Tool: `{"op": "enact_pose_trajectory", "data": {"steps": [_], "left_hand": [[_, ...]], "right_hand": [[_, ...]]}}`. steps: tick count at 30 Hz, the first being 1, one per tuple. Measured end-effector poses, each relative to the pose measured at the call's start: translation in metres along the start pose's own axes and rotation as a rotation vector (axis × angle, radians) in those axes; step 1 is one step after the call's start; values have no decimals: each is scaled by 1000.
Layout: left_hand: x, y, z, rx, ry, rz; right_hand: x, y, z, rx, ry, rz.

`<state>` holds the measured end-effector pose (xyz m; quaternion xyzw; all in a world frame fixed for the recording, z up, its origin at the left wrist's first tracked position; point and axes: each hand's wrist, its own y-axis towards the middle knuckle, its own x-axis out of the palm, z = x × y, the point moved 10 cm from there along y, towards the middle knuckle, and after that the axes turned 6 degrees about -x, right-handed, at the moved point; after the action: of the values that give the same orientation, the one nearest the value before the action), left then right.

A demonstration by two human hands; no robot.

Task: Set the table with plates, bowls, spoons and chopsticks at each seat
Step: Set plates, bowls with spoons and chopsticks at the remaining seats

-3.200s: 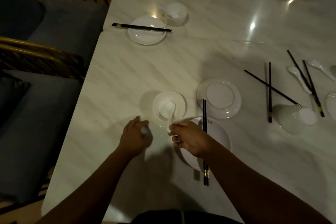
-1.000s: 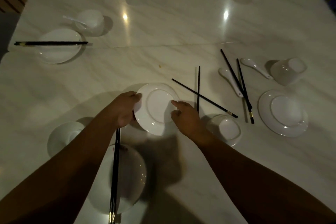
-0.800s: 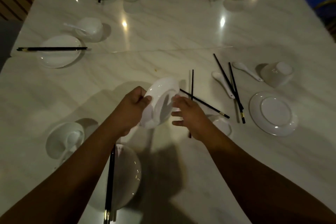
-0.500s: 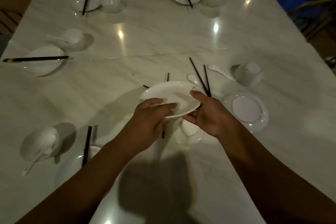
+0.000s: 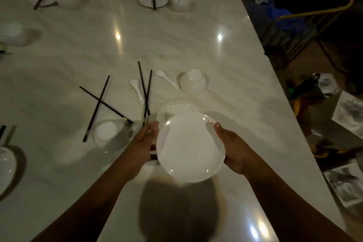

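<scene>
plate: round glossy white plate (image 5: 190, 148), face up and roughly level, held above the marble table (image 5: 196, 41)
left hand (image 5: 143, 145): fingers curled on its 9 o'clock rim
right hand (image 5: 233, 147): gripping the 3 o'clock rim
second plate (image 5: 172, 108): upside down at 12 o'clock, partly hidden

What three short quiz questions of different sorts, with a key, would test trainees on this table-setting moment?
1. True or false: the held plate is gripped by the left hand alone.
2. Multiple choice: the loose spoons lie (A) in a bowl, (B) on the table, (C) on a plate.
3. Fill in: the bowl right of the spoons is turned ____ down.

Key: 1 false, the right hand holds it too. 2 B. 3 upside.
</scene>
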<state>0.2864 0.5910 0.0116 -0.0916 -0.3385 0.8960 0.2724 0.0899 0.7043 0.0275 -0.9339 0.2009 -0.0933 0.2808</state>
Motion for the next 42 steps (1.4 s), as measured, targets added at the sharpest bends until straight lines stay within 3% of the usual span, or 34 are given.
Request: {"op": "enact_pose_trajectory", "data": {"steps": [5, 14, 21, 31, 36, 42], "left_hand": [[45, 2, -26, -146, 151, -112], [62, 14, -48, -167, 89, 0], [79, 3, -76, -240, 106, 47], [79, -7, -106, -264, 65, 251], [62, -7, -117, -286, -22, 300], [37, -1, -114, -250, 34, 309]], "right_hand": [[-22, -20, 21, 82, -228, -82], [-61, -19, 70, 95, 25, 130], [-80, -14, 95, 78, -133, 161], [-93, 1, 99, 34, -484, 106], [-86, 10, 100, 11, -563, 119], [-67, 16, 98, -41, -646, 120]]}}
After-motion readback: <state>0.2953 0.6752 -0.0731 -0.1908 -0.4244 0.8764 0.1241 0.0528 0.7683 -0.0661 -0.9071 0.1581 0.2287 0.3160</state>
